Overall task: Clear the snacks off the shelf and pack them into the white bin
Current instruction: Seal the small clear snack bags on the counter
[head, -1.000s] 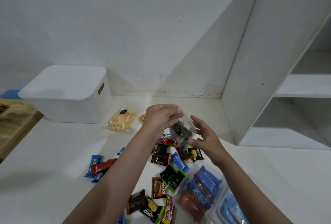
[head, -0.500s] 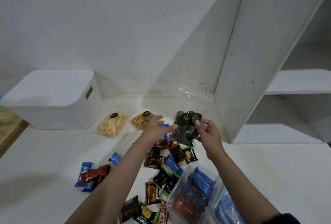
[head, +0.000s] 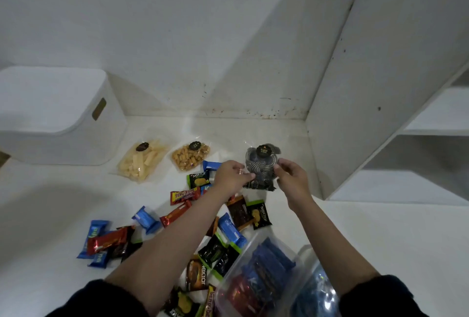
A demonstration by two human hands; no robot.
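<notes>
Together both hands hold dark cookie bag.

White bench w/ lots on it: white bin far left of the hands, 2 clear snack bags just left, small snack packs under the arms, clear bags of blue packs nearest the person.

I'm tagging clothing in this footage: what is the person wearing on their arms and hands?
Both hands, the left hand and the right hand, are bare: no gloves, rings or watch show. The forearms are uncovered too. Dark, near-black sleeves are pushed up towards the elbows and show only at the bottom edge of the picture, on both arms.
</notes>
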